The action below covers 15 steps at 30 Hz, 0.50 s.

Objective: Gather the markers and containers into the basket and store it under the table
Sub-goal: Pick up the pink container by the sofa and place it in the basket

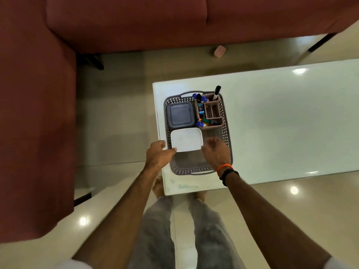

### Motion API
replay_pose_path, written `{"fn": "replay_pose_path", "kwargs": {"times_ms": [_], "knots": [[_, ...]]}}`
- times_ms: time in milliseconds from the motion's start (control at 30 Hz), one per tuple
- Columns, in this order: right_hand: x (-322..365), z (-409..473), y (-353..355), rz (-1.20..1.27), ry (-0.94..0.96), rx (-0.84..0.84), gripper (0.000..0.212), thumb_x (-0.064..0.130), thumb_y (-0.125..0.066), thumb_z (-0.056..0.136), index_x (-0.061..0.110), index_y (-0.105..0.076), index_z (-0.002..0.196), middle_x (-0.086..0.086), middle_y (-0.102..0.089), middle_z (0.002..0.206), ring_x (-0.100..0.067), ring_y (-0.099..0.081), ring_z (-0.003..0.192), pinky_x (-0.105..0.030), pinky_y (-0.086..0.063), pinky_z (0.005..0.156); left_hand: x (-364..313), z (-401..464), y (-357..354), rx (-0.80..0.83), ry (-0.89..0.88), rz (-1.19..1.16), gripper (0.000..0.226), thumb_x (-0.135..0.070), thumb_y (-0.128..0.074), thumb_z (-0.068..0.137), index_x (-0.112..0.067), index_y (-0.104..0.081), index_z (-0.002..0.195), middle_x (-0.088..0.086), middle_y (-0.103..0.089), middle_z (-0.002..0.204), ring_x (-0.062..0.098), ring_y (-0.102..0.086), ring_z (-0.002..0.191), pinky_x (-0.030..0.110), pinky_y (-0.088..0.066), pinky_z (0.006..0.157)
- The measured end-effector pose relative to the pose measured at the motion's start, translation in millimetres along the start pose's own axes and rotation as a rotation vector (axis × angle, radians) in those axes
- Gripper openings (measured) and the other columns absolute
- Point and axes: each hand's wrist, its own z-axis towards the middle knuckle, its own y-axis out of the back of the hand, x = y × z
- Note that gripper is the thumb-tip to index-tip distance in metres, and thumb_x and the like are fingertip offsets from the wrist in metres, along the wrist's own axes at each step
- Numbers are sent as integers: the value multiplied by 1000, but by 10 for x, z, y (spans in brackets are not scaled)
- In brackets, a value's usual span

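Legs (194,230) in grey trousers stand at the near end of the table (281,123), bare feet just under its near edge. Both forearms reach forward over that edge. The left hand (158,155) sits at the table's left edge, fingers curled, with its fingertips touching the near left corner of the white container (186,139). The right hand (216,152) is over the basket (226,133), fingers loosely curled beside the container's near right corner; whether it touches the container I cannot tell. An orange band and a black band circle the right wrist.

The basket is grey and perforated, with a handle at each end, and rests on the table's left end, its left wall close to the table's left edge and its near handle short of the near edge. The near part of its floor is bare. The white container lies across the middle, with the dark-lidded container (179,114) just beyond it at the far left. At the far right stands a brown organizer (211,111) with markers (202,99) in it, one black marker (216,93) upright at the far corner.

To the right, the glossy tabletop stretches wide and bare. Left of the table is open tiled floor (116,123) up to the red sofa (126,22), which wraps the left and far sides. A small pink block (220,52) lies on the floor near the sofa.
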Motion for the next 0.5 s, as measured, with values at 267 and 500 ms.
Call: {"fn": "replay_pose_path", "kwargs": {"times_ms": [267, 500], "knots": [[679, -815, 341, -1, 114, -52, 29, 15, -66, 82, 10, -64, 110, -4, -70, 107, -8, -51, 78, -15, -36, 75, -265, -624, 698, 38, -126, 0, 53, -28, -76, 75, -9, -60, 123, 4, -65, 120, 19, -61, 110, 26, -46, 95], [1213, -1250, 61, 87, 119, -149, 31, 14, -68, 82, 8, -63, 112, -6, -70, 107, -13, -61, 83, -24, -46, 84, -104, -527, 1514, 85, -289, 105, 25, -30, -77, 71, -21, -60, 88, -5, -61, 87, 17, -60, 84, 23, -44, 74]]}}
